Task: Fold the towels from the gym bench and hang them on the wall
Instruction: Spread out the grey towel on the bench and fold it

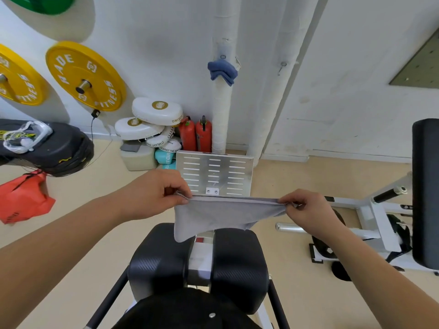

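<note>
A grey towel (213, 216) hangs folded in the air above the black padded gym bench (197, 264). My left hand (156, 193) pinches its upper left corner. My right hand (306, 210) pinches the upper right corner, so the top edge is stretched taut between them. The lower part sags down toward the bench pads. A blue folded towel (222, 70) hangs from a hook on the white wrapped pipe on the wall ahead. A second, bare hook (282, 67) sits on the pipe to its right.
A slotted metal footplate (215, 173) stands beyond the bench. Two red fire extinguishers (196, 135), white boxing pads (149, 122) and yellow weight plates (85, 76) line the wall at left. A black pad (426, 191) and white machine frame stand at right. A red bag (22, 198) lies left.
</note>
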`<state>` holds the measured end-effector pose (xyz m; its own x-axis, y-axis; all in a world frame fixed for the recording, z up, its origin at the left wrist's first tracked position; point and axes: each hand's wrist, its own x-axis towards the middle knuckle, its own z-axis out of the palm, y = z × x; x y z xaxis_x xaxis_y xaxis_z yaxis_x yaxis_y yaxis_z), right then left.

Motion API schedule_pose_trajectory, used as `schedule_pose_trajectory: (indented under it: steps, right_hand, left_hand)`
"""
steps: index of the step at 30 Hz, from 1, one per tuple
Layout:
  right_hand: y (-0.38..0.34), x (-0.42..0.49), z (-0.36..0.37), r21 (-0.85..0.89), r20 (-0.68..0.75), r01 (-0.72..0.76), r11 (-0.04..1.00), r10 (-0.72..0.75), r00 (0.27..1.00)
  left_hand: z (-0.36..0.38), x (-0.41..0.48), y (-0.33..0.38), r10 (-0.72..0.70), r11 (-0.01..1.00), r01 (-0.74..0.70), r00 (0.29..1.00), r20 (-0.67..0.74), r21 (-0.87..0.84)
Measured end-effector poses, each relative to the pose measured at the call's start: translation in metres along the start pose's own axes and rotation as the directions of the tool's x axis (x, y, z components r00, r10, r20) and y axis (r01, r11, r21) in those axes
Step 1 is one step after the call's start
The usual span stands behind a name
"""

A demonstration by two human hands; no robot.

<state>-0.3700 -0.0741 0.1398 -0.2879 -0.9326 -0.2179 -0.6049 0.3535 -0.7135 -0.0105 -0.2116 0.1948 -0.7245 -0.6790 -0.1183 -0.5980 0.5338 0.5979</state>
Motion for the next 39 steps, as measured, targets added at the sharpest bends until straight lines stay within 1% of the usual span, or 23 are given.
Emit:
schedule_pose_trajectory:
  steps: [4, 9, 11, 13, 16, 19, 21, 24, 27, 29, 31, 32, 34, 37, 39]
  right_hand:
    - [-0.003, 0.002, -0.002, 0.032, -0.003, -0.037, 0.999, 0.037, 0.999]
    - [-0.008, 0.002, -0.004, 0.048, 0.062, -0.021, 0.999, 0.018, 0.998]
    - [-0.008, 0.001, -0.004, 0.047, 0.038, -0.019, 0.999, 0.017, 0.999]
    - [-0.007, -0.001, 0.000, 0.041, -0.007, -0.030, 0.999, 0.031, 1.000]
    - [-0.003, -0.001, 0.010, 0.076, -0.029, -0.073, 0.994, 0.075, 0.997]
    - [0.001, 0.002, 0.018, 0.090, -0.058, -0.113, 0.990, 0.118, 0.991]
    - [0.001, 0.007, 0.021, 0.101, -0.096, -0.103, 0.990, 0.112, 0.989]
    - [-0.004, 0.016, 0.023, 0.130, -0.118, -0.082, 0.988, 0.097, 0.988]
    - [-0.010, 0.026, 0.028, 0.123, -0.136, -0.087, 0.989, 0.104, 0.985]
    - [-0.016, 0.029, 0.031, 0.219, -0.167, -0.115, 0.969, 0.154, 0.974]
    - [-0.024, 0.026, 0.032, 0.351, -0.197, -0.123, 0.928, 0.202, 0.959]
    - [-0.029, 0.022, 0.032, 0.402, -0.205, -0.124, 0.907, 0.222, 0.953]
    - [-0.037, 0.013, 0.034, 0.476, -0.202, -0.124, 0.871, 0.245, 0.948]
    - [-0.039, -0.007, 0.046, 0.468, -0.182, -0.159, 0.869, 0.270, 0.945]
    - [-0.034, -0.021, 0.062, 0.415, -0.149, -0.193, 0.889, 0.275, 0.950]
  left_hand:
    - [-0.004, 0.001, -0.003, -0.063, 0.993, 0.073, 0.992, -0.112, 0.087]
    - [-0.010, -0.001, 0.000, -0.096, 0.982, 0.124, 0.977, -0.189, 0.141]
    - [-0.010, -0.002, 0.002, -0.126, 0.981, 0.155, 0.967, -0.220, 0.119]
    - [-0.010, -0.002, 0.005, -0.186, 0.977, 0.207, 0.948, -0.259, 0.057]
    - [-0.008, -0.003, 0.008, -0.256, 0.964, 0.266, 0.926, -0.277, 0.000]
    - [-0.010, -0.002, 0.006, -0.289, 0.957, 0.279, 0.926, -0.242, -0.073]
    - [-0.012, -0.001, 0.002, -0.309, 0.950, 0.295, 0.934, -0.179, -0.101]
    - [-0.012, 0.003, -0.006, -0.335, 0.942, 0.334, 0.939, -0.080, -0.028]
    - [-0.006, 0.008, -0.016, -0.365, 0.931, 0.365, 0.930, -0.048, 0.010]
    - [-0.005, 0.010, -0.023, -0.417, 0.908, 0.411, 0.906, -0.075, -0.082]
    - [-0.008, 0.008, -0.028, -0.467, 0.867, 0.433, 0.879, -0.097, -0.245]
    - [-0.010, 0.007, -0.030, -0.478, 0.849, 0.429, 0.873, -0.100, -0.309]
    - [-0.011, 0.001, -0.033, -0.469, 0.833, 0.400, 0.877, -0.105, -0.382]
    - [0.001, -0.018, -0.047, -0.454, 0.826, 0.385, 0.888, -0.081, -0.413]
    - [0.016, -0.035, -0.065, -0.439, 0.845, 0.398, 0.897, -0.040, -0.357]
